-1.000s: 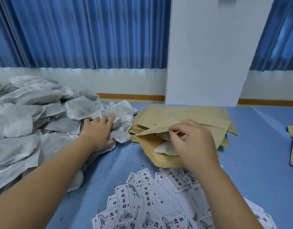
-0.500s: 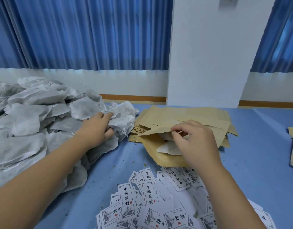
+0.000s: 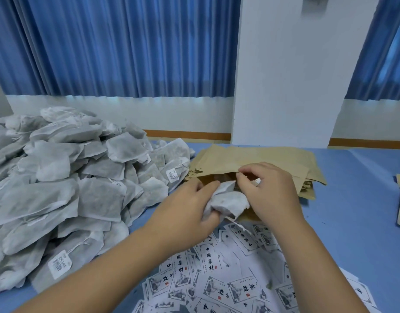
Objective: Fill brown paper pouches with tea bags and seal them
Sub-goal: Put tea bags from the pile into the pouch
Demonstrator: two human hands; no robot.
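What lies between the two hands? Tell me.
In the head view, a crumpled white tea bag, gripped by the left hand, fills the gap to the right hand, which pinches the brown pouch.

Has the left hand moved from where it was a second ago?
Yes. The left hand left the tea bag pile and moved right, toward the pouch stack; it now grips a tea bag at the mouth of the open pouch.

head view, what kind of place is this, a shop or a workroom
Likely a small hand-packing workroom: a big heap of tea bags, a stack of brown pouches and loose printed labels spread on a blue table, blue curtains behind.
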